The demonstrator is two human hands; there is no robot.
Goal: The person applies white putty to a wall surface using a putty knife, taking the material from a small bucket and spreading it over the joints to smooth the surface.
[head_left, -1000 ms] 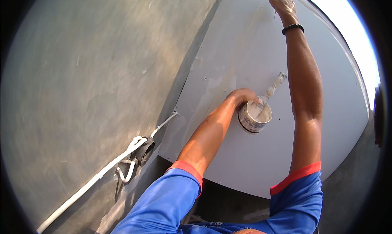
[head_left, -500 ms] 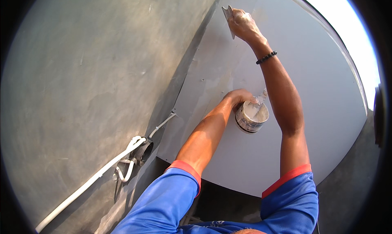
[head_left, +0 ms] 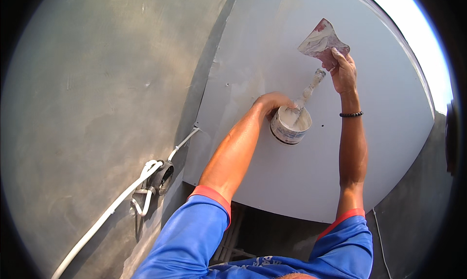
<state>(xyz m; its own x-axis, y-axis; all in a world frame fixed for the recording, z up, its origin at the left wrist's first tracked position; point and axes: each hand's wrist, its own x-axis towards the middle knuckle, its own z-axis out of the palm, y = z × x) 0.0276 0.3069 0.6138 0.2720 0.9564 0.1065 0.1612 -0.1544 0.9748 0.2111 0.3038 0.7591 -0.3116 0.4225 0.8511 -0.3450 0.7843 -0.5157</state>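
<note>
My left hand (head_left: 277, 103) grips a small round tub (head_left: 291, 132) by its rim, the thumb at the inner edge. White paste (head_left: 290, 116) lies in the tub. A putty-crusted stick-like tool (head_left: 309, 90) stands tilted in it, its upper end above the rim. My right hand (head_left: 344, 72) is closed on a flat putty spreader (head_left: 321, 43), a thin flared sheet smeared with white and reddish patches, held up to the right of the tub. Behind both hands is a pale grey board (head_left: 389, 108) with screw heads and faint whitish smears along its left part.
A grey plastered wall (head_left: 107, 84) runs along the left side of the board. On it, a white conduit pipe (head_left: 97, 230) leads to a dark round box (head_left: 163, 177) with looped white cable. Bright daylight (head_left: 413, 31) shows at the upper right. A thin white cable (head_left: 382, 245) hangs lower right.
My right hand has come down and right from the board's upper left, turning the spreader so its face shows. The tub in my left hand has shifted slightly left and up in view.
</note>
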